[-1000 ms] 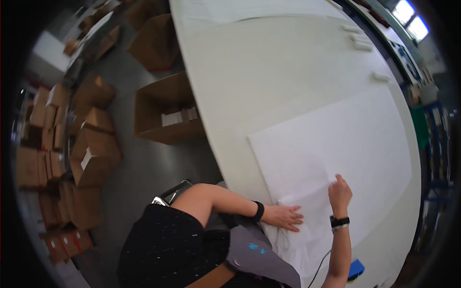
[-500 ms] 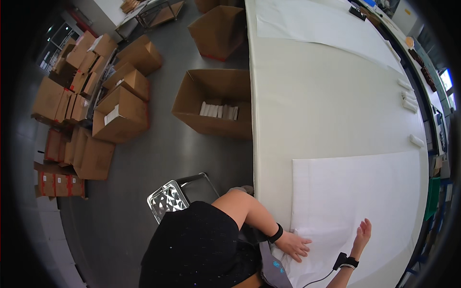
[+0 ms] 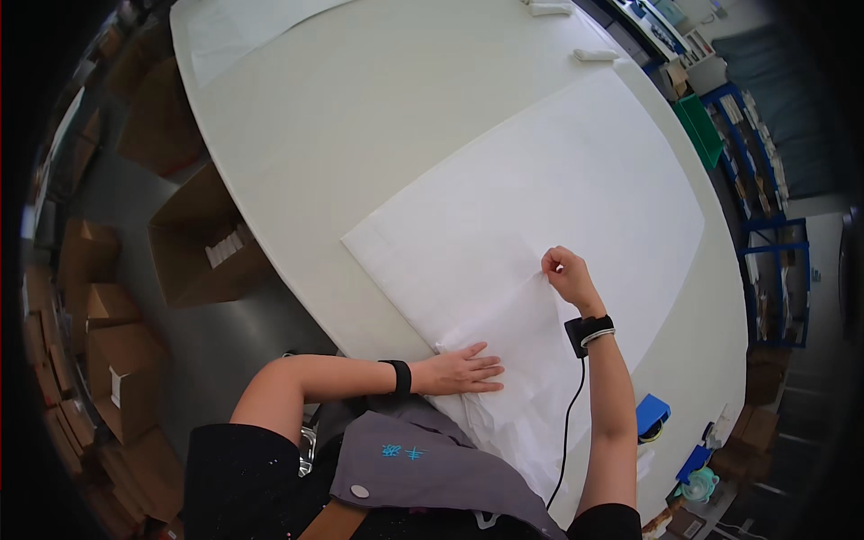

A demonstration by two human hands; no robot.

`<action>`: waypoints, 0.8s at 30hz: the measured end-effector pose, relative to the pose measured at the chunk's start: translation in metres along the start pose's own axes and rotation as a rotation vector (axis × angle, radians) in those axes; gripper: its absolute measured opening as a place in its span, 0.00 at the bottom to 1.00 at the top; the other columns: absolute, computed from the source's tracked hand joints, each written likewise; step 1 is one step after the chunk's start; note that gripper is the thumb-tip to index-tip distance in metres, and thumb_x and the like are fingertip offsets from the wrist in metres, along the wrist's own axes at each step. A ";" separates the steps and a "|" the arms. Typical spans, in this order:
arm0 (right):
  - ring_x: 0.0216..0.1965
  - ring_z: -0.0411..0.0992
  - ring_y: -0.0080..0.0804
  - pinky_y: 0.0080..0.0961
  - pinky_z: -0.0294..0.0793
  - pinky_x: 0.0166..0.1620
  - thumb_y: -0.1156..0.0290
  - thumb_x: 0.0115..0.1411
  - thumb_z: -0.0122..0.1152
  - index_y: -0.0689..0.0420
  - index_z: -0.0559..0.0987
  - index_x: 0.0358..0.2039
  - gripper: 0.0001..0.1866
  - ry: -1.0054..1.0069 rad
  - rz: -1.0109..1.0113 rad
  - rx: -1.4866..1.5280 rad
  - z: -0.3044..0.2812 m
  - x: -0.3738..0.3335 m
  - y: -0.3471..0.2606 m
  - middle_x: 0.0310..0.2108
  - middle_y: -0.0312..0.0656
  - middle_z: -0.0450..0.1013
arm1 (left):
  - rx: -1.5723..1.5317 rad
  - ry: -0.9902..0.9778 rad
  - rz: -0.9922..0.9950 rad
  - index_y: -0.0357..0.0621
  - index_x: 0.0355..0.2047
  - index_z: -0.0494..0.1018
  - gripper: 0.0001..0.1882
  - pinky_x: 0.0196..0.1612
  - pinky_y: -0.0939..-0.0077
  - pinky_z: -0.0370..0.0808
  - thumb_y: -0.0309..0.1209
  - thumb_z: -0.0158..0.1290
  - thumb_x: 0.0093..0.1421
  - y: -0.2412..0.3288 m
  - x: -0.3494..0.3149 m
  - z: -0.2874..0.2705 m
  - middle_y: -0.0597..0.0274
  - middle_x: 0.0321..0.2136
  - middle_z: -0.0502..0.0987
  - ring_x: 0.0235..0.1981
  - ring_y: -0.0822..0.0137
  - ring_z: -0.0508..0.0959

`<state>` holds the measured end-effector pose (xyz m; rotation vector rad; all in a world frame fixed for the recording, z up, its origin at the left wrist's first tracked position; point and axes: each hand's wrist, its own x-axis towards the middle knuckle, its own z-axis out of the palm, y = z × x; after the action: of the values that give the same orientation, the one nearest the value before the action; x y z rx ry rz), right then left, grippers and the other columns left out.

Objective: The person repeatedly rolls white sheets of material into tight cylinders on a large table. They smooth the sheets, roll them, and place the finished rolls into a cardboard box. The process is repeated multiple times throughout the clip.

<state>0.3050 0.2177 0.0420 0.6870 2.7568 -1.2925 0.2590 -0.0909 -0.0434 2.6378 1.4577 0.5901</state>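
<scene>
A large stack or layer of thin white sheets (image 3: 594, 171) lies flat on the pale table in front of me. Between the fingertips of my right hand (image 3: 569, 277) is the edge of a thin translucent white sheet (image 3: 515, 310), drawn up in a slight fold. My left hand (image 3: 457, 371) rests palm down near the table's near edge, fingers spread over the white material. Close to my body the sheet is crumpled, and part of it is hidden by my apron. A black device with a cable is strapped to my right wrist.
An open cardboard box (image 3: 184, 229) with white bundles stands left of the table (image 3: 315, 135), among more boxes. White rolls (image 3: 596, 55) lie along the far edge. On the right are a blue object (image 3: 652, 412), a green bin (image 3: 697, 130) and blue shelving (image 3: 778, 279).
My view has swung to the right. My right hand, open above the sheet before, has closed on a thin sheet's edge. The left hand stays flat on the white material.
</scene>
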 end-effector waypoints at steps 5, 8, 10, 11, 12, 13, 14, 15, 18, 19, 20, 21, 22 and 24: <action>0.26 0.61 0.17 0.18 0.66 0.30 0.76 0.58 0.66 0.56 0.74 0.29 0.07 0.457 0.186 0.204 -0.029 -0.010 0.038 0.22 0.27 0.64 | 0.031 0.025 0.029 0.60 0.67 0.60 0.27 0.69 0.49 0.59 0.32 0.45 0.67 0.003 0.002 -0.002 0.62 0.64 0.67 0.66 0.61 0.66; 0.29 0.68 0.20 0.20 0.70 0.33 0.73 0.56 0.68 0.57 0.76 0.36 0.09 0.037 0.446 0.175 -0.033 -0.012 -0.020 0.25 0.32 0.71 | 0.048 -0.009 -0.013 0.62 0.69 0.58 0.29 0.68 0.49 0.60 0.32 0.45 0.68 0.003 -0.002 -0.001 0.63 0.66 0.66 0.66 0.63 0.67; 0.31 0.72 0.23 0.22 0.72 0.34 0.72 0.55 0.69 0.57 0.76 0.39 0.12 -0.106 0.467 0.134 -0.015 -0.017 -0.038 0.28 0.36 0.74 | 0.049 -0.007 -0.026 0.63 0.69 0.58 0.30 0.68 0.48 0.60 0.32 0.46 0.67 0.005 -0.003 0.001 0.63 0.66 0.66 0.65 0.63 0.68; 0.32 0.74 0.25 0.23 0.73 0.35 0.71 0.55 0.68 0.58 0.76 0.40 0.14 -0.096 0.375 0.094 -0.002 -0.023 -0.041 0.29 0.39 0.76 | 0.047 -0.010 -0.033 0.63 0.69 0.58 0.30 0.68 0.48 0.61 0.32 0.46 0.67 0.005 -0.004 0.001 0.63 0.66 0.65 0.66 0.63 0.67; 0.33 0.75 0.27 0.24 0.74 0.35 0.71 0.55 0.68 0.58 0.76 0.41 0.15 -0.079 0.290 0.056 0.008 -0.030 -0.042 0.31 0.41 0.77 | 0.042 -0.014 -0.030 0.63 0.69 0.58 0.30 0.68 0.47 0.61 0.32 0.46 0.67 0.005 -0.003 -0.002 0.63 0.66 0.65 0.66 0.63 0.67; 0.33 0.76 0.30 0.27 0.77 0.37 0.73 0.56 0.65 0.59 0.75 0.45 0.16 -0.057 0.232 0.056 0.018 -0.029 -0.038 0.32 0.41 0.76 | 0.038 -0.019 -0.029 0.63 0.69 0.58 0.30 0.68 0.47 0.61 0.32 0.46 0.68 0.005 -0.002 -0.004 0.63 0.66 0.65 0.66 0.63 0.66; 0.33 0.76 0.31 0.28 0.77 0.38 0.74 0.57 0.65 0.60 0.75 0.45 0.15 0.102 0.256 0.089 0.021 -0.026 -0.027 0.32 0.41 0.77 | 0.035 -0.031 -0.033 0.63 0.69 0.58 0.30 0.68 0.47 0.60 0.32 0.46 0.67 0.004 0.000 -0.009 0.63 0.66 0.65 0.66 0.63 0.66; 0.34 0.76 0.32 0.29 0.78 0.40 0.75 0.58 0.64 0.60 0.75 0.46 0.15 0.263 0.290 0.126 0.021 -0.022 -0.012 0.32 0.41 0.77 | 0.026 -0.047 -0.031 0.63 0.69 0.57 0.30 0.68 0.46 0.60 0.32 0.46 0.67 0.005 0.004 -0.012 0.64 0.67 0.65 0.67 0.63 0.66; 0.37 0.77 0.33 0.32 0.78 0.44 0.77 0.59 0.61 0.60 0.75 0.47 0.15 0.560 0.311 0.101 0.015 -0.036 0.011 0.36 0.42 0.78 | 0.011 -0.063 -0.040 0.63 0.69 0.57 0.30 0.67 0.45 0.61 0.32 0.45 0.67 0.004 0.009 -0.012 0.63 0.65 0.66 0.66 0.62 0.66; 0.44 0.78 0.37 0.33 0.78 0.48 0.70 0.61 0.65 0.60 0.76 0.51 0.18 0.500 0.221 0.043 0.013 -0.052 0.013 0.43 0.46 0.78 | 0.008 -0.087 -0.052 0.63 0.69 0.58 0.30 0.66 0.46 0.61 0.32 0.45 0.67 0.003 0.012 -0.014 0.62 0.64 0.67 0.65 0.62 0.66; 0.48 0.76 0.39 0.34 0.76 0.51 0.67 0.59 0.67 0.59 0.75 0.53 0.23 0.437 0.185 0.015 0.012 -0.068 0.002 0.46 0.47 0.77 | 0.001 -0.108 -0.082 0.63 0.69 0.58 0.30 0.66 0.46 0.62 0.32 0.45 0.67 0.004 0.014 -0.016 0.61 0.63 0.67 0.65 0.62 0.67; 0.52 0.75 0.41 0.34 0.74 0.54 0.63 0.58 0.70 0.59 0.74 0.55 0.27 0.368 0.154 -0.015 0.012 -0.090 -0.013 0.50 0.48 0.76 | -0.013 -0.085 -0.142 0.62 0.68 0.61 0.29 0.63 0.47 0.64 0.30 0.47 0.66 0.003 0.016 -0.017 0.60 0.60 0.69 0.63 0.61 0.68; 0.55 0.73 0.43 0.35 0.73 0.57 0.60 0.56 0.73 0.58 0.73 0.57 0.31 0.303 0.120 -0.048 0.012 -0.116 -0.028 0.53 0.49 0.75 | -0.019 -0.093 -0.185 0.61 0.67 0.62 0.29 0.62 0.47 0.65 0.30 0.48 0.65 0.006 0.018 -0.016 0.60 0.59 0.70 0.62 0.61 0.69; 0.64 0.65 0.47 0.46 0.63 0.65 0.52 0.49 0.77 0.54 0.68 0.64 0.45 0.154 0.104 -0.286 0.017 -0.184 -0.058 0.60 0.49 0.70 | -0.006 -0.101 -0.277 0.60 0.66 0.64 0.29 0.61 0.47 0.66 0.29 0.49 0.64 0.006 0.022 -0.017 0.59 0.58 0.71 0.61 0.60 0.70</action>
<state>0.4452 0.1029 0.1100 0.9233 2.8950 -0.8346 0.2681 -0.0779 -0.0200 2.3615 1.7425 0.4271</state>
